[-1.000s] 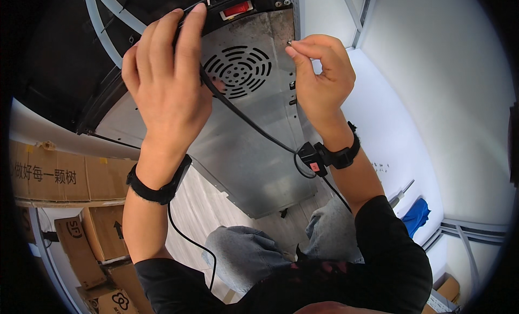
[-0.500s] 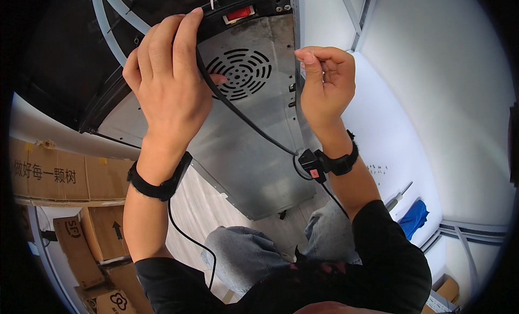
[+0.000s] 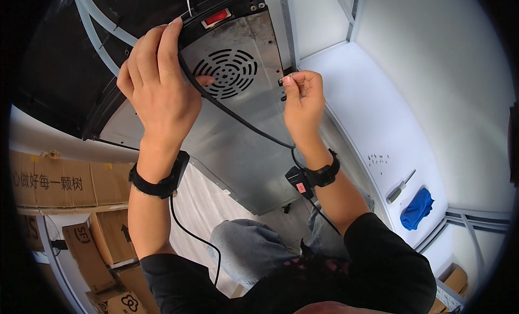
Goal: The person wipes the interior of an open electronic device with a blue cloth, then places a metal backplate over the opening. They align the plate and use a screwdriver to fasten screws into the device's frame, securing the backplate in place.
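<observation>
My left hand [image 3: 162, 87] lies with stretched fingers against the black frame [image 3: 189, 30] of a machine. Its thumb sticks out over the round slotted vent in the grey metal panel [image 3: 232, 135]. A black cable [image 3: 238, 115] runs down past that thumb toward my right wrist. My right hand [image 3: 303, 95] is closed in a pinch at the panel's right edge, beside small holes and dark clips. A tiny metal piece, like a screw, shows at its fingertips, too small to tell for certain. A red rocker switch [image 3: 217, 18] sits in the frame above the vent.
On the white shelf [image 3: 367, 114] at the right lie several small screws [image 3: 377, 159], a screwdriver [image 3: 400, 187] and a blue cloth [image 3: 417, 209]. Cardboard boxes [image 3: 65, 180] are stacked at the lower left. Pale tubes [image 3: 105, 22] cross the machine's dark side.
My right hand has come down and left to the panel's edge, keeping its pinch. The left hand stays on the black frame. The view has shifted, showing more of the shelf.
</observation>
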Tool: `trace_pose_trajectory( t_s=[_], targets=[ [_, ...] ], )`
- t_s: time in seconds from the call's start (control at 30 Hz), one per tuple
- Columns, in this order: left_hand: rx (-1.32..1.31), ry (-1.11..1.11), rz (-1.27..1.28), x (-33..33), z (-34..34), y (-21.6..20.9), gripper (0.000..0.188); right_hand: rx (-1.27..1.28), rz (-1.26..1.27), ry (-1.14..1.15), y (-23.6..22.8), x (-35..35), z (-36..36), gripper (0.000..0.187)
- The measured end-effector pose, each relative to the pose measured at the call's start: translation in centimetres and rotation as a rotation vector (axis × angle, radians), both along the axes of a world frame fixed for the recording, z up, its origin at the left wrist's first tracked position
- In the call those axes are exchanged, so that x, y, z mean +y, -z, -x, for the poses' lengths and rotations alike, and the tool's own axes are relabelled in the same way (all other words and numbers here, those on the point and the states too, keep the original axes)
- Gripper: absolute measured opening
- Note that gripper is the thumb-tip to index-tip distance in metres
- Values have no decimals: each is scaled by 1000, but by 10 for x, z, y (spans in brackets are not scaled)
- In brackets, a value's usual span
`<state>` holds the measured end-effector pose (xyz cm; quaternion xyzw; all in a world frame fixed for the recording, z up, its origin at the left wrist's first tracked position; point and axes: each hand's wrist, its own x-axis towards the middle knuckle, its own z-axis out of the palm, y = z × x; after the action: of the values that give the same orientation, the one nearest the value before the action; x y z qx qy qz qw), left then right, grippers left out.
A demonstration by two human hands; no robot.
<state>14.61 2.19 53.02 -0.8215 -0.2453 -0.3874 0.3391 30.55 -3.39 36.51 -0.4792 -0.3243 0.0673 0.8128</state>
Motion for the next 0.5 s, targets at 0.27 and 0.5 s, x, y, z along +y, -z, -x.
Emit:
trace_pose_trajectory(
  t_s=[0.27,0.5],
  targets=[
    [1,-17,-22,0,0,1,94,-22,-18,57,3,4,-4,12],
    [25,-25,-27,0,0,0,95,62,-60,34,-3,3,1,12]
  ],
)
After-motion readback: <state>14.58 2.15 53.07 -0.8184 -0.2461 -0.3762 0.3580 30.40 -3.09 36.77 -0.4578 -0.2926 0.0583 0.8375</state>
